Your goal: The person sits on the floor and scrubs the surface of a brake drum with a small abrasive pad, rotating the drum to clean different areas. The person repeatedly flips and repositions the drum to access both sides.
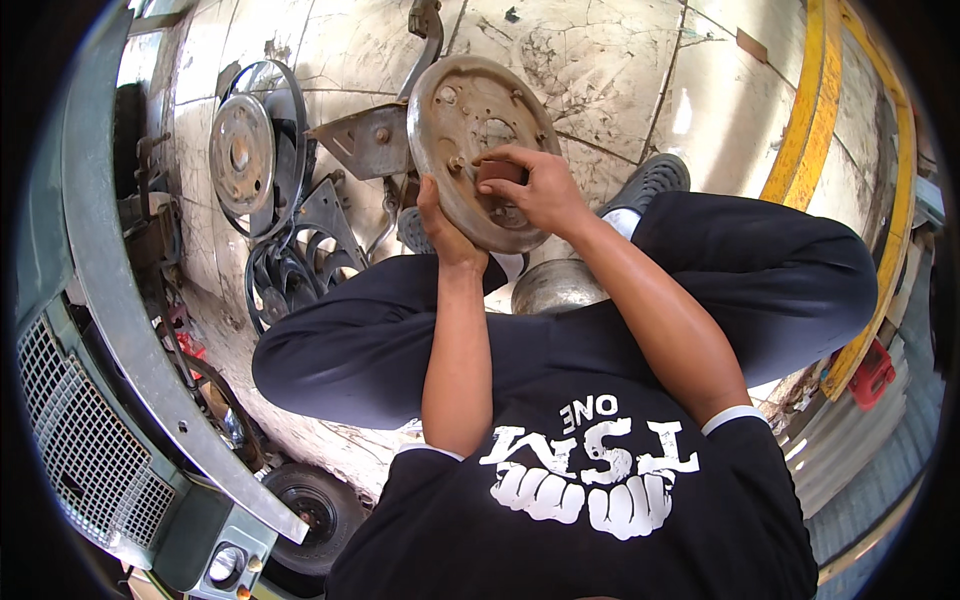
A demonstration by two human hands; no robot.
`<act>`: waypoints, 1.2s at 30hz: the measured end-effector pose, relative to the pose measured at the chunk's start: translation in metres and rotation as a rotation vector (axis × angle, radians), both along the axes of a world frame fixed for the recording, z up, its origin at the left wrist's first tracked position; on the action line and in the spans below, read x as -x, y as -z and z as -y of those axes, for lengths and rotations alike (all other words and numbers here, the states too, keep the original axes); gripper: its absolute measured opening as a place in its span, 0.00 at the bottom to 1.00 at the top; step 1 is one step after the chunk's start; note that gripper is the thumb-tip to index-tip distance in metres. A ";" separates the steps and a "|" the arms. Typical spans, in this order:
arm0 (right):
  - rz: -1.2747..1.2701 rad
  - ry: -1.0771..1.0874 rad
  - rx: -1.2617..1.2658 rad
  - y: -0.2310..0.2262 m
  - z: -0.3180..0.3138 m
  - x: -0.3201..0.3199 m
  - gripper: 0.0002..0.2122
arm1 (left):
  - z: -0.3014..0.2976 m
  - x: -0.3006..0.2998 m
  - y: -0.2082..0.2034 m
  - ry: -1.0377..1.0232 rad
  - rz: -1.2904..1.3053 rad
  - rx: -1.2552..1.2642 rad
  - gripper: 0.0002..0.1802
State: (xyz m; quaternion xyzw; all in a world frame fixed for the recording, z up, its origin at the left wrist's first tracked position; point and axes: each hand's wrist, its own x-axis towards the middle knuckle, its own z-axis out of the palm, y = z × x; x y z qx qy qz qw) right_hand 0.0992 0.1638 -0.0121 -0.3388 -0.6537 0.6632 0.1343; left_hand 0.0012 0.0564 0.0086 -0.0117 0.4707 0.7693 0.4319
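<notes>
A round, worn metal plate (466, 92), with a raised rim, studs and holes, is tilted up in front of my knees. My left hand (450, 232) grips its lower left rim, the thumb along the edge and the other fingers partly hidden behind. Between the thumb and fingers of my right hand (548, 192) is a folded brown piece of sandpaper (499, 174). It is held against or just over the plate's inner face; whether it touches, I cannot tell. A rusty metal bracket (370, 136) sits behind the plate's left side.
At the left lie a round metal disc (241, 152) inside a black ring and several dark curved fan-like parts (275, 280). A rounded metal piece (558, 284) rests between my legs. A yellow metal frame (803, 110) stands right; a vehicle's grey bumper (120, 300) runs along the left.
</notes>
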 end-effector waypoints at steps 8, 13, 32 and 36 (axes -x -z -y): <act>0.182 0.126 -0.026 0.004 -0.010 -0.015 0.21 | 0.002 0.005 -0.011 0.042 -0.021 0.033 0.38; 0.187 0.420 -0.059 0.022 -0.024 -0.016 0.22 | 0.004 0.012 0.004 0.195 -0.126 0.070 0.41; -0.128 0.709 0.096 0.028 -0.045 -0.031 0.14 | -0.039 -0.010 -0.012 0.360 -0.590 0.353 0.30; -0.037 0.729 0.017 0.034 -0.045 -0.031 0.16 | -0.036 -0.010 -0.007 0.575 -0.806 0.453 0.34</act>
